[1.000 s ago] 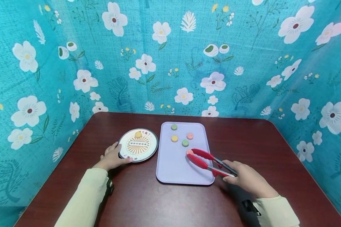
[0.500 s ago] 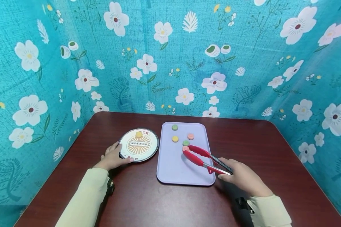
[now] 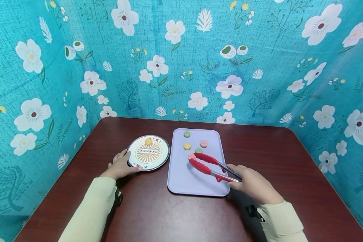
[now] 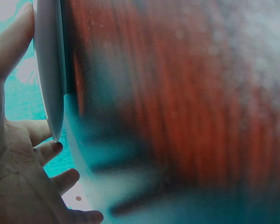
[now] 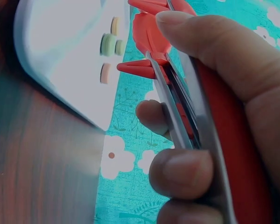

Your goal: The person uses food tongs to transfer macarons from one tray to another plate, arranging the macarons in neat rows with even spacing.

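Now the red tongs (image 3: pixel 212 165) sit further toward 10 o'clock on the tray (image 3: pixel 181 181) than a second ago, tips carrying the pink piece (image 3: pixel 192 156) from the tray's middle-right over toward its centre-left. The right hand (image 3: pixel 251 185) has followed, sliding left along the tray's 4 o'clock corner. The left hand (image 3: pixel 121 165) has not shifted.

Right hand: fingers and thumb curled round the tong handles, squeezing; tong tips pinch the pink piece, just above or on the tray, cannot tell which. Left hand: fingers spread and relaxed, touching the plate (image 3: pixel 133 149) rim at 8 o'clock, thumb along the near edge.

Containers: the lavender tray holds a green piece (image 3: pixel 186 134) at 12 o'clock, a yellow piece (image 3: pixel 187 146) and a second pink piece (image 3: pixel 203 144) below it, another green piece (image 3: pixel 198 150) partly behind the tongs. The round plate, left of the tray and close beside it, holds one yellow piece (image 3: pixel 148 141) at its 12 o'clock.

Edges: the tray's near half is bare. The table (image 3: pixel 290 158) has open dark wood at 3 o'clock of the tray and across the near side. A floral cloth backdrop (image 3: pixel 181 67) closes in the far, left and right table edges.
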`<state>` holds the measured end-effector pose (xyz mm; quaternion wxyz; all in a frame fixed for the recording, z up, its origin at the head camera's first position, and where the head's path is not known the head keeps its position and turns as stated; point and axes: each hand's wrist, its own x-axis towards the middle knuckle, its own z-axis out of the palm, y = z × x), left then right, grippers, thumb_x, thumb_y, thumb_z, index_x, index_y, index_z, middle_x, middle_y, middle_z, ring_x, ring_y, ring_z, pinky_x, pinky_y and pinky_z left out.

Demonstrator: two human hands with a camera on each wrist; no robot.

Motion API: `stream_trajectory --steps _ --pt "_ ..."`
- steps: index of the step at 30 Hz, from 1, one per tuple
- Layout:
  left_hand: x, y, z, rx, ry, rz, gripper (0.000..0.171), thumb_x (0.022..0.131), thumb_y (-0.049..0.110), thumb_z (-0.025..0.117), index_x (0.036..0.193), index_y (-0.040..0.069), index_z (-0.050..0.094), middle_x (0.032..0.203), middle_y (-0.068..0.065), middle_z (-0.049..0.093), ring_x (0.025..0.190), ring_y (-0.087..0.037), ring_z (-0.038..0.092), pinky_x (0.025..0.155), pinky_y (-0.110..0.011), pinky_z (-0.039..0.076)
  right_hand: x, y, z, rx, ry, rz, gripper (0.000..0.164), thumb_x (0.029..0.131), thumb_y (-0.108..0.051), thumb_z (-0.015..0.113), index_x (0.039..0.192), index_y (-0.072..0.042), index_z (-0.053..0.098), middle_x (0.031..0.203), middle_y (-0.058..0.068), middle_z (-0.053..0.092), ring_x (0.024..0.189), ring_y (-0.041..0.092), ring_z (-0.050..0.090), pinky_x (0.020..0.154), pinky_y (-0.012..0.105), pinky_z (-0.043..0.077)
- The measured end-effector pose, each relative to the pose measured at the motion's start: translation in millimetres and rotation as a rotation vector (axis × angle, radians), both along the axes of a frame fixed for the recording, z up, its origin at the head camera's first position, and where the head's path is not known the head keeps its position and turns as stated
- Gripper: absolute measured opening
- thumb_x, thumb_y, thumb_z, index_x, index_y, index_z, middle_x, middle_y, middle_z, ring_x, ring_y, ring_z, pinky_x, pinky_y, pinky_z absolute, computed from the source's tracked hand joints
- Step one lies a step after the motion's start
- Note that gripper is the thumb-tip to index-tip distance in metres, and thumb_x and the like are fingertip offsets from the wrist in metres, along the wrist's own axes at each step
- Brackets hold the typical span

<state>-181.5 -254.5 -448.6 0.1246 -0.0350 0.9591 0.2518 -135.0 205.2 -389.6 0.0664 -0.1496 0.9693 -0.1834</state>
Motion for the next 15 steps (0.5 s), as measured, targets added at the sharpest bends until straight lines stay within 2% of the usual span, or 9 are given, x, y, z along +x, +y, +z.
stream_trajectory --steps 4,15 --pt "1.0 1 1.1 -0.011 0.006 -0.007 0.11 0.076 0.059 0.071 0.151 -0.003 0.021 0.155 -0.027 0.014 0.139 -0.048 0.011 0.102 -0.073 0.017 -2.1 -5 2.4 0.01 0.008 0.009 0.067 0.074 -0.031 0.083 0.132 -0.006 0.058 0.089 0.001 0.061 0.075 0.014 0.052 0.06 0.028 0.047" --pt "0.0 -1 -0.8 -0.018 0.005 -0.011 0.11 0.076 0.061 0.071 0.151 -0.003 0.021 0.155 -0.026 0.013 0.139 -0.048 0.011 0.102 -0.073 0.017 -12.0 -20 10.9 0.009 0.019 0.014 0.066 0.075 -0.029 0.082 0.134 -0.009 0.058 0.092 0.003 0.061 0.076 0.015 0.052 0.06 0.028 0.047"
